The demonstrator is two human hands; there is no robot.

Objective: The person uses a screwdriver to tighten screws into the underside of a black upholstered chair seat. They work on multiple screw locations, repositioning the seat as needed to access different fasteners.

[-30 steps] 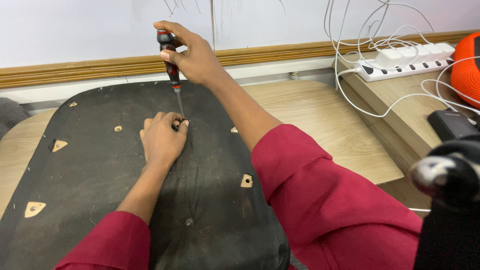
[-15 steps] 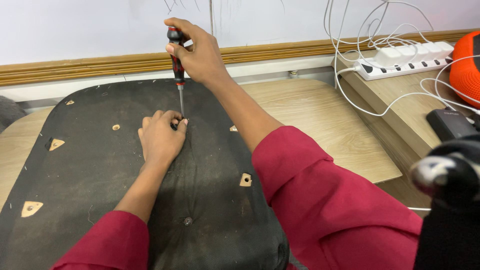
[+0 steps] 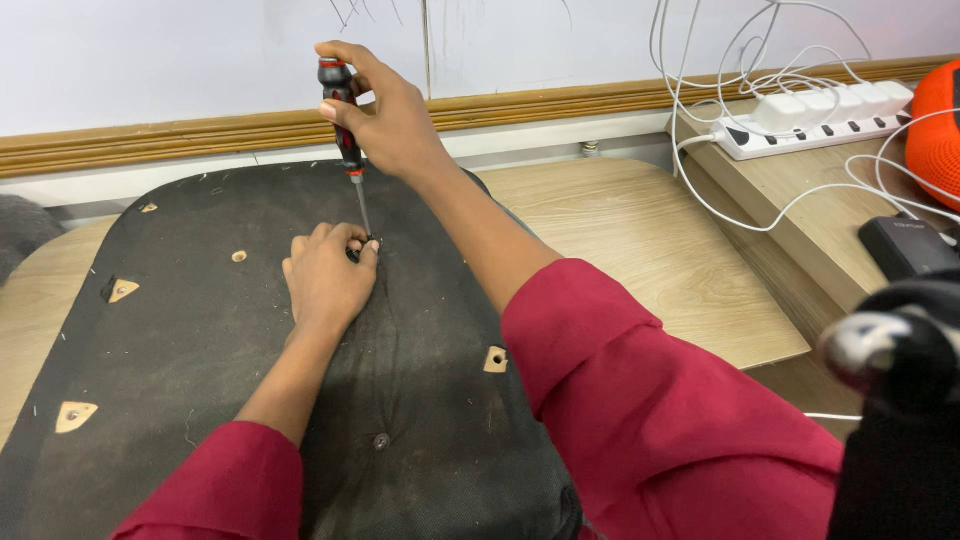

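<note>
Driving a red-and-black screwdriver (image 3: pixel 342 118) straight down into the dark fabric underside of a chair seat (image 3: pixel 200 340) lying face down on a pale wooden table (image 3: pixel 640 240). Right hand (image 3: pixel 388 118) closed around the handle at 12 o'clock, thumb and fingers wrapped tight, shaft upright. Left hand (image 3: pixel 325 280) resting loosely curled on the fabric just below, fingertips pinched about the tip and whatever small fastener sits there; too small to tell which.

Judged by looks: tool light and rigid, rubbery handle unlikely to slip, best gripped high on the handle as now; seat broad, stiff under its thin cloth, heavy enough to stay put, easiest lifted by its rim.

Triangular wooden tabs (image 3: pixel 76 414) showing through cut-outs at 8 and 9 o'clock, a square one (image 3: pixel 495 359) at 4 o'clock. White power strip (image 3: pixel 815 118) with trailing white cables (image 3: pixel 720 190) at 2 o'clock, a black adapter (image 3: pixel 905 246) at 3 o'clock, an orange object (image 3: pixel 938 120) at the right edge. Red sleeve (image 3: pixel 650 420) crossing the lower seat; blurred dark object (image 3: pixel 900 400) at 4 o'clock crowding that side.
</note>
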